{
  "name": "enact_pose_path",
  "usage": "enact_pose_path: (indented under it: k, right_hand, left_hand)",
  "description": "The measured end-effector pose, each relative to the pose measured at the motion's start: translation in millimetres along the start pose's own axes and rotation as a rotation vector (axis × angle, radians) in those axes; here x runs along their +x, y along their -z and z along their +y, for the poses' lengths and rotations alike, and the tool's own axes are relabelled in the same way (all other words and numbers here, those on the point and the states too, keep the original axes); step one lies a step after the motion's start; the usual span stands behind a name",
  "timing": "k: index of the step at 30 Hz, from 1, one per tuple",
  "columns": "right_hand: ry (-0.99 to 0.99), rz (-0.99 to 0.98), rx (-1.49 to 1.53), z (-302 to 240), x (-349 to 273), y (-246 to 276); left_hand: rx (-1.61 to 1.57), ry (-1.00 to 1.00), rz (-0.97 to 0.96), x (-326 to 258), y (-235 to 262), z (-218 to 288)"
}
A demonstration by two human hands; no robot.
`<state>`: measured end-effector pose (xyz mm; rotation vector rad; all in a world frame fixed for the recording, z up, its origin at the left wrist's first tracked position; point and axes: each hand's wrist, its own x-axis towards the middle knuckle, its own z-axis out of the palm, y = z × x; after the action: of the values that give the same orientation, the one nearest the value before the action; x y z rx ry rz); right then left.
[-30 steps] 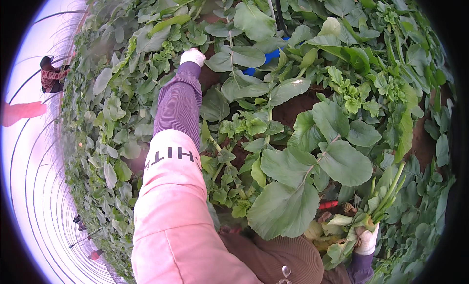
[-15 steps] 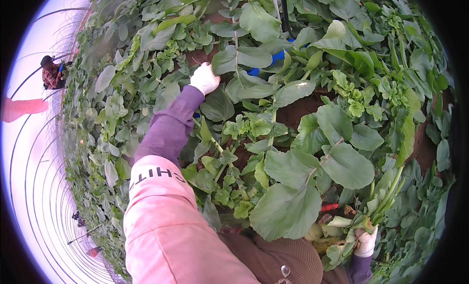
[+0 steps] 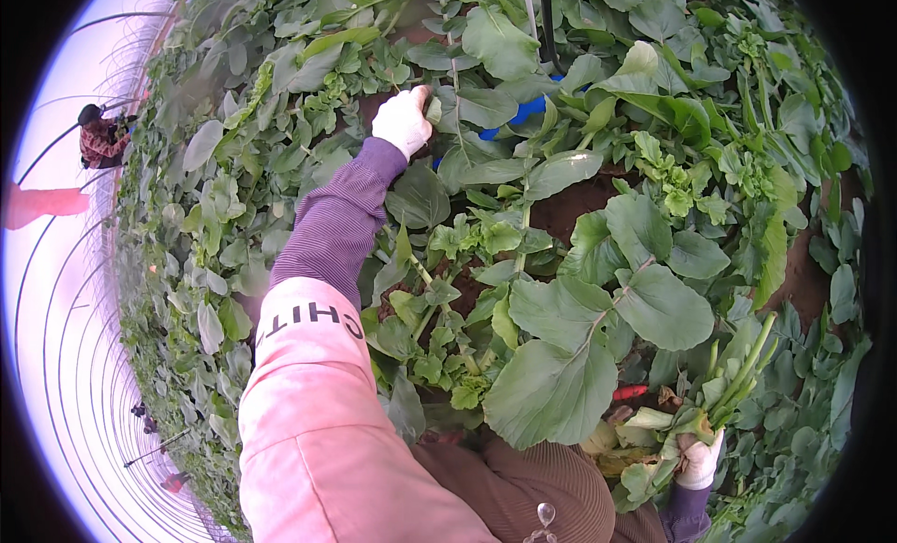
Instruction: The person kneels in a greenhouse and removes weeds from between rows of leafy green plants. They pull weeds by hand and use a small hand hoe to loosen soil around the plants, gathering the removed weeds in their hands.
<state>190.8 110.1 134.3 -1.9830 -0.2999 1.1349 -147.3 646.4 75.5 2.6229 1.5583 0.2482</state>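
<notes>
My left hand (image 3: 404, 122), in a white glove, reaches far into the leafy plants, its fingers closed on a green leaf (image 3: 434, 111). Behind the hand the fingertips are partly hidden. Down at the lower right, my right hand (image 3: 699, 461), gloved too, is wrapped round a bunch of picked leaves and cut stalks (image 3: 738, 379), some of them yellowed and withered. Between my arms stands a plant with broad green leaves (image 3: 561, 384). A small red object (image 3: 630, 392) shows beside the bunch, its kind unclear.
Something blue (image 3: 528, 111) lies half covered by leaves beyond my left hand, near a dark, curved rod (image 3: 548, 29). Brown soil (image 3: 570, 211) shows between plants. At the far left are the hoops (image 3: 65, 300) of a tunnel greenhouse and another person (image 3: 101, 136) among the crops.
My left hand has shifted slightly right and away from me, and a leaf now shows in its fingers. My right hand stays nearly in place with its bunch.
</notes>
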Motion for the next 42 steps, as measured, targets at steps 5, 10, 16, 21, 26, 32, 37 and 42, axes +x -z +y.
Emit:
enact_pose_path:
  k: [5,10,16,21,26,32,37,42]
  right_hand:
    - [0.139,-0.05,0.307,20.7,-2.2,34.2]
    - [0.238,0.003,0.322,-0.2,-21.5,47.0]
    - [0.504,-0.064,0.442,-64.6,-60.7,8.2]
    - [0.607,0.01,0.779,-70.9,-96.3,-9.5]
    - [0.693,0.719,0.546,-59.5,-139.8,52.9]
    - [0.946,1.196,0.42,-55.8,-207.2,98.4]
    - [1.118,1.124,0.431,-109.8,-243.7,91.7]
    - [0.915,1.033,0.821,-116.8,-251.1,27.9]
  left_hand:
    - [-0.652,0.001,0.071,-36.1,49.8,72.3]
    - [-1.102,-0.478,-0.19,-96.8,109.0,189.2]
    - [-1.383,-0.729,-0.446,-168.7,139.8,328.1]
    - [-1.5,-0.765,-0.553,-232.6,162.5,356.2]
    - [-1.306,-0.806,-0.727,-239.9,166.4,301.4]
    - [-0.927,-0.316,-0.659,-240.3,174.7,182.4]
    - [-0.763,-0.355,-0.479,-253.2,175.2,164.5]
    - [-0.957,-0.497,-0.575,-254.3,120.4,238.7]
